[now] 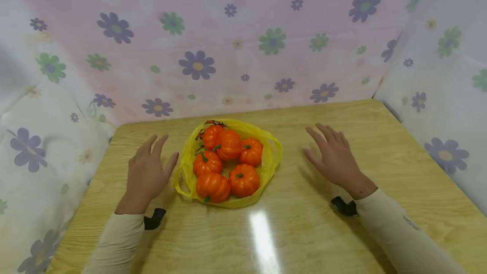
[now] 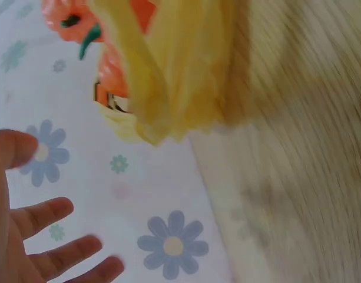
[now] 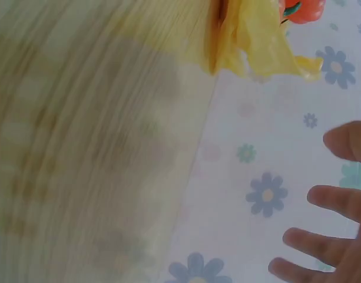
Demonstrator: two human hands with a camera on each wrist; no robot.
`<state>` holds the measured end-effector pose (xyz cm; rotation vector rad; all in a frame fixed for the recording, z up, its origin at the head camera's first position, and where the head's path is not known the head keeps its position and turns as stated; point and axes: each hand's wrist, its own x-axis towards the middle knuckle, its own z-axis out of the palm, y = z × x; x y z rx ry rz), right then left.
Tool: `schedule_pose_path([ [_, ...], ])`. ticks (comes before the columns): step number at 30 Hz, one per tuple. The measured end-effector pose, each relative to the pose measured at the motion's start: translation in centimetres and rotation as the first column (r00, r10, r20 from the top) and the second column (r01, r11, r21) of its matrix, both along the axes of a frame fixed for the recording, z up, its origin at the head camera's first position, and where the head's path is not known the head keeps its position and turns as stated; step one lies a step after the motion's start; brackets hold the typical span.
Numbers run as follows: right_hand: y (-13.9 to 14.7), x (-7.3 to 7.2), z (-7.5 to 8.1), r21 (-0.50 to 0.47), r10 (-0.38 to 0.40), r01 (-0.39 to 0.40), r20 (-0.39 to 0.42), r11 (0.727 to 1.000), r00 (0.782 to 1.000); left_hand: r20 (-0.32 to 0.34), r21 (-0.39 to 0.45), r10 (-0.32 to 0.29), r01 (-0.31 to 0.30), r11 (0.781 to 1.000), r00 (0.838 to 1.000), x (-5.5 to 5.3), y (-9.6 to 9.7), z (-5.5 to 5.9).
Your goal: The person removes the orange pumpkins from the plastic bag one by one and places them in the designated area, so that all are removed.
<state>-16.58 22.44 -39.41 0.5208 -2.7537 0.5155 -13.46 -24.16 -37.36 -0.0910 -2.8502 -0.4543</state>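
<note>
A yellow plastic bag stands on the table with its mouth spread wide. Inside lie several small orange pumpkins with green stems, and a dark twiggy piece with an orange part shows at the bag's back rim. My left hand hovers just left of the bag, fingers spread and holding nothing. Farther off on the right side, my right hand is likewise spread and holds nothing. In the left wrist view, the bag's side is apart from the fingers. The right wrist view shows a bag handle beyond the thumb.
The wooden table carries a bright light reflection near its front. Flower-patterned cloth hangs behind the table and along both sides. A black wrist mount sits under the left sleeve, and another black mount under the right.
</note>
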Motion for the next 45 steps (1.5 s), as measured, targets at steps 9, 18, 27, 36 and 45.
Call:
schedule_pose_path([
  [9,-4.0,0.7,0.9,-0.218,0.146,-0.163,-0.092,0.962,0.985,0.093,0.285,0.027,-0.053,0.957,0.995,-0.4,0.5,-0.9],
  [18,-7.0,2.1,0.9,-0.244,0.277,-0.289,-0.082,0.926,0.957,0.235,0.389,0.027,-0.12,0.913,0.972,-0.8,0.3,-2.5],
  [27,-10.0,2.3,0.5,-0.247,0.359,-0.353,-0.018,0.903,0.933,0.309,0.448,-0.004,-0.142,0.883,0.951,-1.4,-0.3,-3.8],
  [36,-11.2,2.8,-0.3,-0.25,0.459,-0.424,0.103,0.871,0.882,0.39,0.508,-0.013,-0.204,0.837,0.921,-1.8,-0.8,-4.2],
  [45,-11.5,3.2,-1.1,-0.209,0.504,-0.475,0.119,0.855,0.856,0.415,0.558,-0.005,-0.25,0.791,0.91,-1.8,-1.1,-5.2],
])
